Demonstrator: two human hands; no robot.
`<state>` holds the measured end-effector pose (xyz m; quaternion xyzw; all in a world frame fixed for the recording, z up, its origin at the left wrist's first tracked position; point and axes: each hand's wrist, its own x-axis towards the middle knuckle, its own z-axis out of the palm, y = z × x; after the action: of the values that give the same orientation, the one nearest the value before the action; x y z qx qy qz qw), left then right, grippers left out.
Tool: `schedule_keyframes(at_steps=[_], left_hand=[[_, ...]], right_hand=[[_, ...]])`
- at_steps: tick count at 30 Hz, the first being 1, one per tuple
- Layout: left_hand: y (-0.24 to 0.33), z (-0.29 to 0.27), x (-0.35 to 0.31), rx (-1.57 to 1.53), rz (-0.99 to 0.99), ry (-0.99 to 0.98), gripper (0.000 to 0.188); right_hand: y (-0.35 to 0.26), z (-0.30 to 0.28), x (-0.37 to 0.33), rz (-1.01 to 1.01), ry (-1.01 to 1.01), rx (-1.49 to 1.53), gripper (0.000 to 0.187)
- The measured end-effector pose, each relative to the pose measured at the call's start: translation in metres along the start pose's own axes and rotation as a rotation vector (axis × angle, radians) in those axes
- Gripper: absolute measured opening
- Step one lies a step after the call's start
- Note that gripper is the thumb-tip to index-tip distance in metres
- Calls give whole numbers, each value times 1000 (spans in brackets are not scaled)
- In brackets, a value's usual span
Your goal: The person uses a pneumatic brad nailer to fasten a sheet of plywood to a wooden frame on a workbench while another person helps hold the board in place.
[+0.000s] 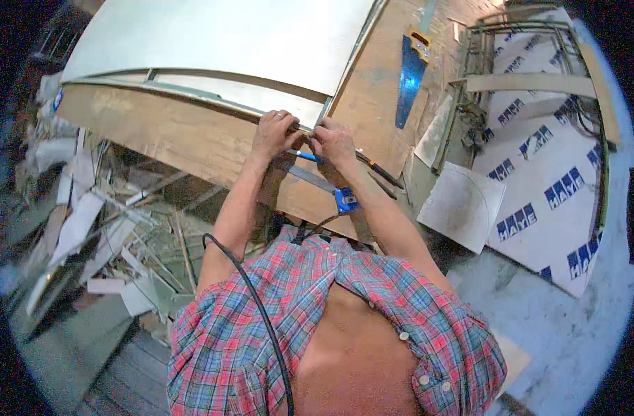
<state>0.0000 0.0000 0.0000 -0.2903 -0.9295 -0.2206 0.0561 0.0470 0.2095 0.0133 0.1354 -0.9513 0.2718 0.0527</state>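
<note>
A large white panel lies on the wooden worktop, with a thin greenish-grey frame strip along its near edge. At the strip's near right corner my left hand has its fingers bent and closed on the strip. Close beside it my right hand pinches the same corner; the fingertips partly hide what is there. Just under the hands lies a slim blue stick-like thing, and a flat grey strip runs behind my right forearm. A blue tape measure sits next to that forearm.
A handsaw with a yellow handle lies right of the panel. A tool with dark and orange handles rests near the worktop's right edge. Scrap strips pile up at left. A metal frame and a patterned sheet stand at right.
</note>
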Motion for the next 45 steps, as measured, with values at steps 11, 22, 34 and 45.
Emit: schedule_keyframes(at_steps=[11,22,34,45], left_hand=[[-3,8,-8,-118,126,164,31],[-11,6,1,-132,146,97,33],[3,1,10,5,173,48,34],[6,5,9,96,184,87,39]], right_hand=[[-25,10,-24,307,133,145,45],[-47,5,-12,439,179,-102,33],[-41,1,-16,476,95,27,26],[-21,-4,-105,407,360,134,23]])
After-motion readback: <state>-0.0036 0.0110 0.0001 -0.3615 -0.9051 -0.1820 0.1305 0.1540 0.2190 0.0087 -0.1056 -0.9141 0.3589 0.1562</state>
